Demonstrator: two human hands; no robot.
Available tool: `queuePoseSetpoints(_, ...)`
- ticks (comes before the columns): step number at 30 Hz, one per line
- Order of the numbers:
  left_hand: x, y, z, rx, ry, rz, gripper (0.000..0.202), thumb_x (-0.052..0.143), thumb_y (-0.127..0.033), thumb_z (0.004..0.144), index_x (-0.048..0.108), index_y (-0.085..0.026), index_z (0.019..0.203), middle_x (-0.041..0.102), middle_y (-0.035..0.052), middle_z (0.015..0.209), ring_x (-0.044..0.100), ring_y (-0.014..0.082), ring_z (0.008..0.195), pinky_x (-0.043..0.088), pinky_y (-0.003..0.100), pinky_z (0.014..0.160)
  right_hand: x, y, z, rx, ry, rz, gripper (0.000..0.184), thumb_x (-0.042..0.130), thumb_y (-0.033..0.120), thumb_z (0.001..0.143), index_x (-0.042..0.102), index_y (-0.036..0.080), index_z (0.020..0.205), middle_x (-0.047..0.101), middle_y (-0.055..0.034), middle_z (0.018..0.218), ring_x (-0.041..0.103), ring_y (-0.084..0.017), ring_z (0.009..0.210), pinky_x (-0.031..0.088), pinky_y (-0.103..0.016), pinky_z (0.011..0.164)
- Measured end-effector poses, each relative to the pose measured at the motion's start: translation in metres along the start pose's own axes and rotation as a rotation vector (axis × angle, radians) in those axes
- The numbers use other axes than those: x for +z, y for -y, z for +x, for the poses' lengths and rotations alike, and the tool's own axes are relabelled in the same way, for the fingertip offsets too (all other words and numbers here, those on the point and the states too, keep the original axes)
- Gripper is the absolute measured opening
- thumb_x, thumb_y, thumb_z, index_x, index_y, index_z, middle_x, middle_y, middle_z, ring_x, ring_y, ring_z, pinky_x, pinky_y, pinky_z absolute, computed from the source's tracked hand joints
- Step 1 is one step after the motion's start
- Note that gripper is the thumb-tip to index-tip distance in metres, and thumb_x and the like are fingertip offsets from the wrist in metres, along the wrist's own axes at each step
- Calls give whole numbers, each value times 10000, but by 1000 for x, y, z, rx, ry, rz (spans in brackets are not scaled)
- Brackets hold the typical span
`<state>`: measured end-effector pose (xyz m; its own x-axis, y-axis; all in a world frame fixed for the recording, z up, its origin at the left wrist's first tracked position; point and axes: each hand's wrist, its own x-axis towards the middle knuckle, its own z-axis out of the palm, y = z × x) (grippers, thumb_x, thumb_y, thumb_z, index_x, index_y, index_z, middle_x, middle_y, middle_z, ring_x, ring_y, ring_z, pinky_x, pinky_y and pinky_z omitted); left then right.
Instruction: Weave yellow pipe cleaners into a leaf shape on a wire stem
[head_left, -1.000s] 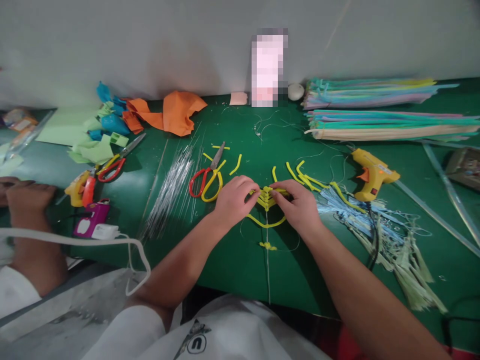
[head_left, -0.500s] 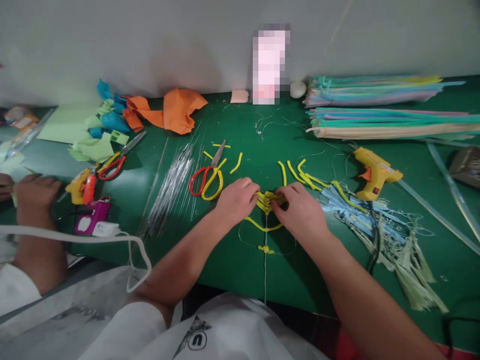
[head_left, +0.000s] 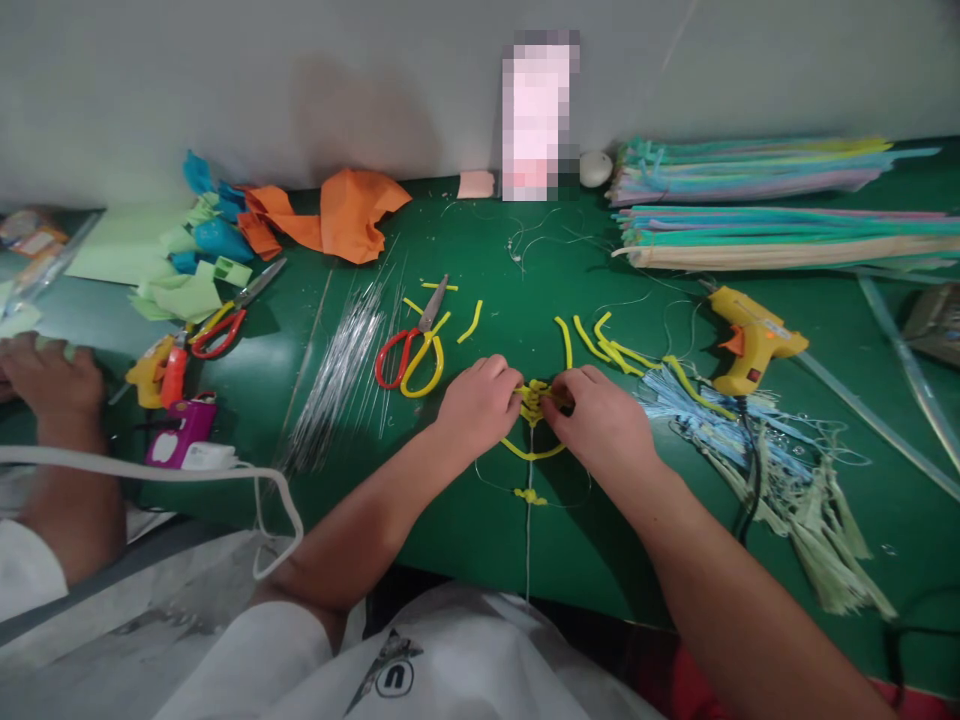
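Observation:
My left hand (head_left: 478, 402) and my right hand (head_left: 600, 422) meet at the middle of the green table (head_left: 465, 520), both pinched on a bundle of short yellow tube pieces (head_left: 534, 398) strung on a thin wire (head_left: 528, 540). A curved yellow piece (head_left: 531, 452) hangs below the bundle, and a small yellow knot (head_left: 529, 494) sits lower on the wire. Loose yellow pieces (head_left: 600, 345) lie just beyond my right hand.
Red-and-yellow scissors (head_left: 411, 350) and a sheaf of thin wires (head_left: 337, 375) lie to the left. A yellow glue gun (head_left: 750, 340) and pale tassels (head_left: 787, 480) lie right. Coloured strip stacks (head_left: 772, 215) sit at the back right. Another person's hand (head_left: 45, 375) rests far left.
My hands have drawn closer together, squeezing the yellow pieces into a tighter bundle. The other person's hand at far left has shifted slightly.

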<state>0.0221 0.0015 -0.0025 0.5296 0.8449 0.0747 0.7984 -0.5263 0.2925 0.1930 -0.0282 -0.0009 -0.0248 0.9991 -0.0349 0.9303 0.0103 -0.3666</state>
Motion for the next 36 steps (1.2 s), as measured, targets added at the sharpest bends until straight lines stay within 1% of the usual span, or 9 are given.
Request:
queuePoseSetpoints(3, -1, -2, 0, -11, 9, 4, 107, 514, -190, 887, 610, -158, 921, 584, 74, 936, 561, 200, 894, 472, 308, 719, -1, 1, 0, -21, 3, 0, 94, 580, 286, 839, 628, 208, 819, 583, -30, 834, 497, -149, 660, 229, -283, 514)
queuePoseSetpoints(6, -2, -3, 2, -14, 18, 1, 83, 525, -179, 874, 599, -157, 904, 587, 74, 951, 551, 201, 905, 468, 308, 726, 0, 1, 0, -68, -16, 14, 79, 586, 249, 824, 638, 201, 788, 577, -39, 819, 519, -165, 708, 257, -285, 533)
queuePoseSetpoints(11, 0, -4, 2, -14, 29, 21, 63, 527, -172, 860, 584, -162, 885, 603, 63, 906, 533, 204, 878, 452, 319, 718, 3, 0, 2, -131, -60, 21, 61, 582, 206, 794, 636, 177, 783, 601, -69, 816, 531, -208, 791, 326, -305, 622)
queuePoseSetpoints(15, 2, -3, 1, -11, 9, 15, 105, 529, -140, 833, 593, -169, 911, 604, 60, 907, 526, 203, 878, 446, 321, 718, 4, -2, 3, -175, -85, -16, 57, 588, 186, 756, 637, 169, 780, 614, -82, 803, 510, -236, 803, 344, -334, 678)
queuePoseSetpoints(19, 3, -2, 1, -1, -11, -6, 139, 525, -117, 808, 606, -170, 908, 595, 62, 903, 524, 201, 871, 442, 313, 701, 6, -5, 3, -177, -63, 9, 95, 568, 150, 743, 633, 169, 809, 619, -94, 830, 510, -244, 813, 351, -343, 688)
queuePoseSetpoints(23, 4, -1, 2, 11, -32, -29, 110, 511, -120, 821, 594, -167, 877, 597, 64, 896, 526, 195, 867, 443, 306, 693, 8, -7, 2, -171, -39, 57, 137, 538, 115, 741, 615, 176, 837, 613, -101, 867, 519, -245, 828, 355, -340, 677)
queuePoseSetpoints(28, 2, -1, 3, 20, -9, -39, 96, 497, -121, 833, 578, -162, 862, 610, 57, 879, 529, 184, 841, 433, 296, 667, 9, -7, 2, -153, -47, 96, 154, 527, 98, 740, 605, 181, 844, 622, -92, 857, 525, -243, 831, 358, -333, 678)
queuePoseSetpoints(32, 0, -2, 4, 19, 15, -26, 97, 493, -132, 841, 582, -157, 868, 612, 57, 870, 528, 181, 816, 424, 299, 654, 5, -6, 2, -154, -37, 71, 158, 533, 108, 741, 604, 187, 857, 630, -79, 839, 523, -244, 821, 360, -333, 678)
queuePoseSetpoints(36, 1, -1, 4, 33, 6, -20, 132, 487, -123, 840, 601, -153, 902, 606, 60, 890, 525, 185, 825, 428, 306, 666, 3, -6, 2, -171, -30, 42, 182, 537, 100, 724, 606, 184, 871, 632, -81, 859, 525, -244, 817, 356, -334, 672)
